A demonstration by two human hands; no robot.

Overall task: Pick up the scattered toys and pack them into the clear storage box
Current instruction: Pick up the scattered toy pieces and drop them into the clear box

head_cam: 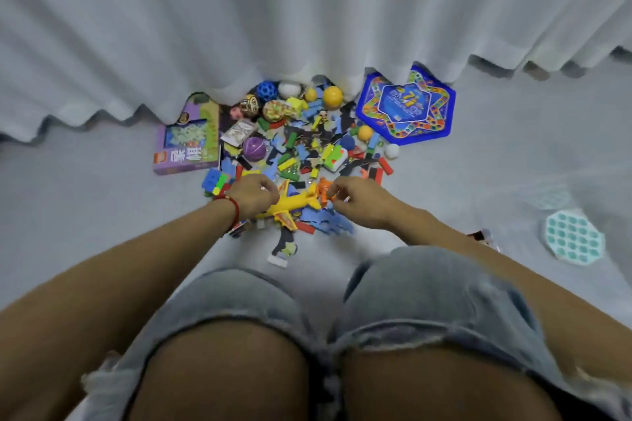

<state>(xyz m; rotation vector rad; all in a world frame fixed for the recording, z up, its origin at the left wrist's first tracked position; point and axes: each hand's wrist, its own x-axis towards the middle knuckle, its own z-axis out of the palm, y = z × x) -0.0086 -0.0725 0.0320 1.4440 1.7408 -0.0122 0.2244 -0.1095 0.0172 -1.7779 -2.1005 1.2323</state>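
A: Where are your hands?
B: Your left hand point(253, 196) curls onto the yellow toy plane point(290, 207); whether it truly grips, I cannot tell. Your right hand point(359, 202) pinches an orange toy point(324, 191).
A: And the toy pile point(307, 143)?
B: At twelve o'clock from your knees, against the curtain point(307, 10).

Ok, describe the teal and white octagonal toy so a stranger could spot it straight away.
Start at the big heap of toys against the white curtain, then look far to its right across the bare grey floor. The octagonal bubble pad lies flat there, alone, apart from the heap. Its rows of teal bubbles on white set it apart from the star-patterned blue game board.
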